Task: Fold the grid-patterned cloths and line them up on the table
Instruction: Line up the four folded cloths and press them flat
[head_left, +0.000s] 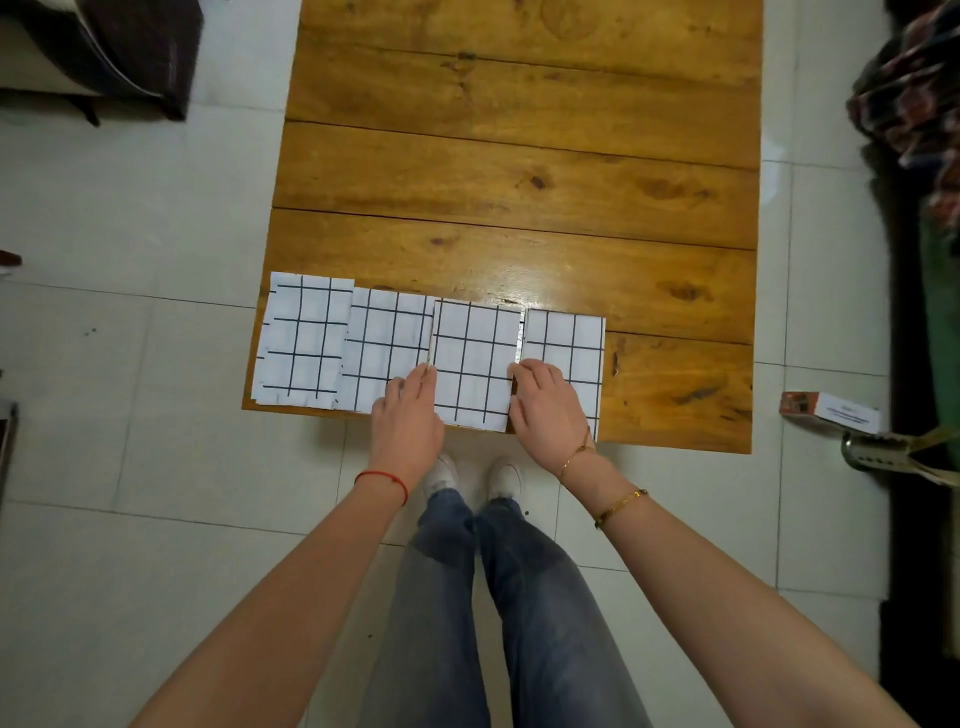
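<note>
Here both flat hands, left hand (408, 410) and right hand (545, 402), flank the third folded cloth (472, 364).

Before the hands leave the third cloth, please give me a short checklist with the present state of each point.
1. Four folded cloths in a row along the table near edge: ok.
2. Left hand and right hand flank the third cloth: ok.
3. Tops level: not ok, they step down rightward.
4. First cloth straight: not ok, tilted.
5. Fourth cloth on the table: ok.
6. More cloths left to fold: cannot tell.

Red string bracelet (383, 479), 2 gold bracelets (618, 506), jeans (498, 597), white shoes (506, 475).
</note>
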